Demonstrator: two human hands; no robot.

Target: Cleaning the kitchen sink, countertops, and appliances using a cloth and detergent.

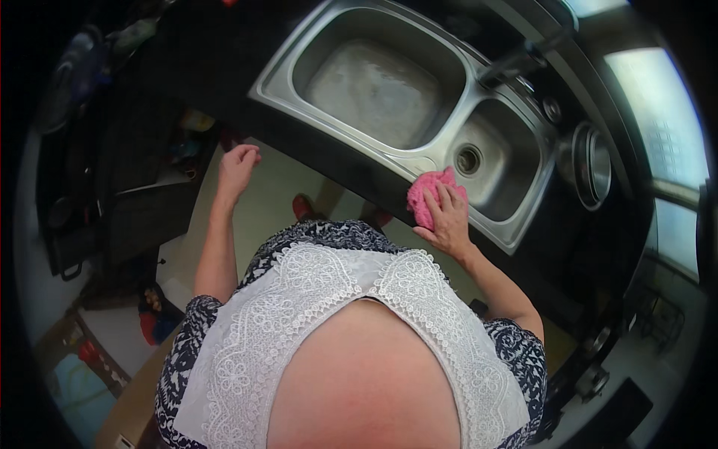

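My right hand [447, 221] presses a pink fluffy cloth [427, 196] against the front rim of a double-bowl stainless steel sink [387, 159], beside the smaller bowl with the round drain [468, 160]. Part of the cloth hangs over the dark counter edge. My left hand [238, 168] hangs in the air to the left, over the floor in front of the counter, with its fingers curled in; nothing shows in it. The larger bowl [376, 90] has a wet-looking bottom.
A faucet [513, 64] stands behind the two bowls. Nested metal bowls [592, 165] lean at the sink's right. The dark counter [348, 163] runs along the front. Below are the pale floor [269, 196] and a red shoe [302, 207]. A window [662, 112] is at the right.
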